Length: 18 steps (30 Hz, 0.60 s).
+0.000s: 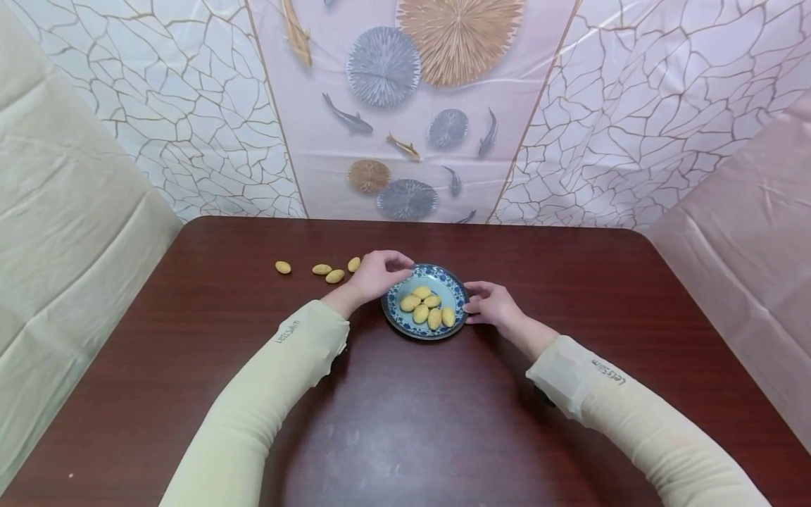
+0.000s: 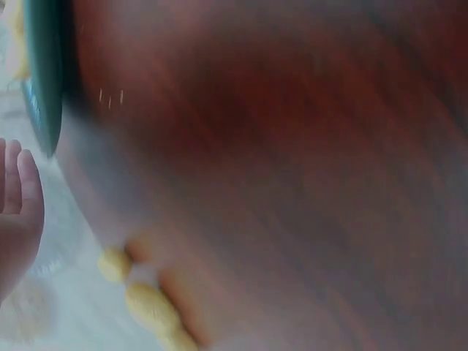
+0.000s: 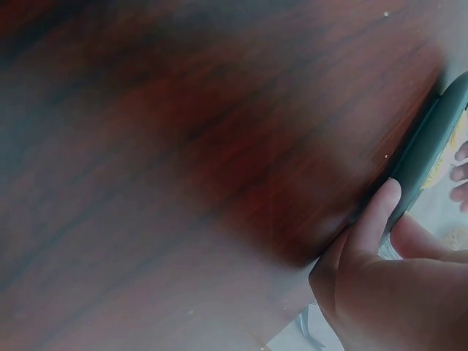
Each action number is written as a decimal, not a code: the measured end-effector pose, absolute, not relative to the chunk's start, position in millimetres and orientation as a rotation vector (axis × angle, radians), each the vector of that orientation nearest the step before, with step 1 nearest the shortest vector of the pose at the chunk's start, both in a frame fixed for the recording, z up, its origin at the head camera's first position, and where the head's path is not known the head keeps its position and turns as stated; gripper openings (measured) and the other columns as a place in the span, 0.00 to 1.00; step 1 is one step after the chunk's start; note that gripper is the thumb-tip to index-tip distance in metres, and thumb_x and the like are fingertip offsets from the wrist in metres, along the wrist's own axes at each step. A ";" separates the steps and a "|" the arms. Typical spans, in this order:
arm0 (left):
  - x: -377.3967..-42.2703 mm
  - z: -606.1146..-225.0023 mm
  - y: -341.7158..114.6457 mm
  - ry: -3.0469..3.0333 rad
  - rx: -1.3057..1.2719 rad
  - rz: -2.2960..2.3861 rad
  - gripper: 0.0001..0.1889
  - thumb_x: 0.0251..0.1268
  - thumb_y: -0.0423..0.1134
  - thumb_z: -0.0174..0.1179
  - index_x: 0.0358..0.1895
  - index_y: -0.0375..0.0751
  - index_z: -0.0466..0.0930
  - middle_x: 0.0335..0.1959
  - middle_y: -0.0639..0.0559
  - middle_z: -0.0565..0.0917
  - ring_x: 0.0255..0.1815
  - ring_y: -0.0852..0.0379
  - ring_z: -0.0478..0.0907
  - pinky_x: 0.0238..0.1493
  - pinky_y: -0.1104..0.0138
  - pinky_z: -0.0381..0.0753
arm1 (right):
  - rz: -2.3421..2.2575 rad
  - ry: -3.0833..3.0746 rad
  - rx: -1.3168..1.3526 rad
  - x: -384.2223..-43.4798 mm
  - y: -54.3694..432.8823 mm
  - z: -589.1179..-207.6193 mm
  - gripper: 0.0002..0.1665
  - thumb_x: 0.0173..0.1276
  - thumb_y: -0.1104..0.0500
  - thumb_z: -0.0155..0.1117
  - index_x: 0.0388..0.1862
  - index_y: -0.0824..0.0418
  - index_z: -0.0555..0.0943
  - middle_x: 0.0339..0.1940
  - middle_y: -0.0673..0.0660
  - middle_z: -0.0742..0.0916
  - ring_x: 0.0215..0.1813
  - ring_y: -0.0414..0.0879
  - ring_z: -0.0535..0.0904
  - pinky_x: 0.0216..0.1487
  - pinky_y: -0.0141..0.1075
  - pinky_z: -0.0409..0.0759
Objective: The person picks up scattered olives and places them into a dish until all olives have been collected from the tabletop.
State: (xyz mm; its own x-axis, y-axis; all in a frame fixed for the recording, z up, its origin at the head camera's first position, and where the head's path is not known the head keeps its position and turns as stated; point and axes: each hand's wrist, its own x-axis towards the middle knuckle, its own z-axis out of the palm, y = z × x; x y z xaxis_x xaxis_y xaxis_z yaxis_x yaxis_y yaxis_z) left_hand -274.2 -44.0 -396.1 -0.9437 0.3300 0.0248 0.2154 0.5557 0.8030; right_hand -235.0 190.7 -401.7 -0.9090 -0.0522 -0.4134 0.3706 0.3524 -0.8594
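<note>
A blue-and-white patterned plate (image 1: pixel 418 335) lies on the table and bears several small yellow oval pieces (image 1: pixel 421 314), like nuts or small fruits. My left hand (image 1: pixel 378 273) is over the plate's far left rim, its fingers extended and slightly bent. In the left wrist view, that hand (image 2: pixel 16 212) shows no piece between its fingers. At the plate's right edge, my right hand (image 1: pixel 496 305) holds the rim. The right wrist view shows the thumb and a finger of this hand (image 3: pixel 395 281) against the plate's dark outer side (image 3: pixel 431 150).
More yellow ovals (image 1: pixel 334 277) lie on the dark wooden table (image 1: pixel 405 415), left of my left hand. One yellow oval (image 1: pixel 283 267) sits apart, farther left. A patterned wall cloth (image 1: pixel 405 120) stands behind the table's far edge, with pale cloths at both sides.
</note>
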 end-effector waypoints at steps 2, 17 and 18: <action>-276.0 -391.5 -51.7 2.665 0.455 1.378 0.15 0.63 0.40 0.58 0.50 0.39 0.81 0.48 0.46 0.83 0.53 0.52 0.77 0.57 0.61 0.74 | -1.568 2.254 0.284 -235.1 191.1 -401.8 0.33 0.63 0.73 0.56 0.68 0.66 0.63 0.47 0.64 0.77 0.30 0.39 0.78 0.36 0.33 0.83; -281.4 -370.8 -132.8 2.675 0.192 1.594 0.17 0.65 0.44 0.56 0.53 0.40 0.78 0.57 0.43 0.78 0.52 0.43 0.76 0.53 0.57 0.74 | -1.541 2.269 0.273 -235.1 190.8 -402.2 0.33 0.64 0.73 0.55 0.68 0.66 0.63 0.50 0.65 0.76 0.31 0.39 0.77 0.35 0.32 0.83; -281.2 -371.2 -137.7 2.679 0.173 1.601 0.17 0.65 0.44 0.56 0.53 0.40 0.78 0.57 0.43 0.77 0.51 0.41 0.76 0.51 0.58 0.75 | -1.544 2.267 0.271 -235.2 191.0 -402.0 0.33 0.64 0.73 0.55 0.68 0.66 0.63 0.50 0.65 0.76 0.31 0.39 0.77 0.35 0.32 0.83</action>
State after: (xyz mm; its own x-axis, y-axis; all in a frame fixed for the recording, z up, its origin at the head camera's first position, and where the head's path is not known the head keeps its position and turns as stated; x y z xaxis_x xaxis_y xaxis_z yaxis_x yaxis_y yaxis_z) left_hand -281.2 -137.7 -371.2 -0.9937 0.1032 0.0432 0.0870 0.4692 0.8788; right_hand -235.2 191.0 -402.0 -0.9082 -0.0543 -0.4150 0.3663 0.3767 -0.8508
